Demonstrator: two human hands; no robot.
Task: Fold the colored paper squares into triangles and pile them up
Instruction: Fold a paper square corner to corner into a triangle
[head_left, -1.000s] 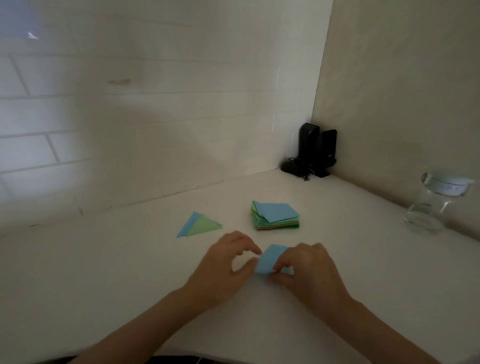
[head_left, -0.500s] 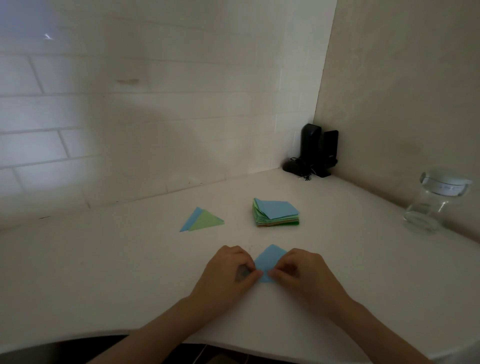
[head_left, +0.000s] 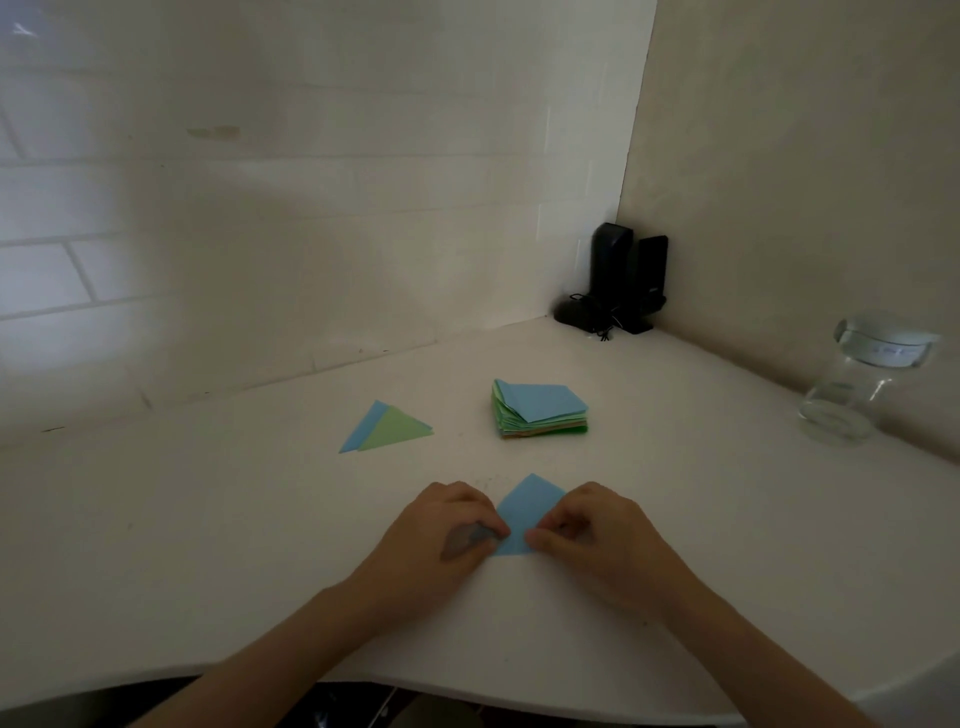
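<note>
On the white counter (head_left: 208, 519), with the stack of paper squares (head_left: 540, 410) at 12 o'clock and two folded triangles (head_left: 387, 428) at 11, I see left hand (head_left: 441, 540) and right hand (head_left: 597, 535) pinching the blue sheet (head_left: 527, 506), where uneven pressure, I judge, could skew the crease.

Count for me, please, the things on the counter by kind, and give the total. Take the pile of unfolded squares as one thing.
Folded paper triangles: 2, one blue and one green
Blue paper being folded, held by the left hand and the right hand: 1
Pile of paper squares: 1
Glass jar: 1
Black speakers: 2
Total: 7
</note>
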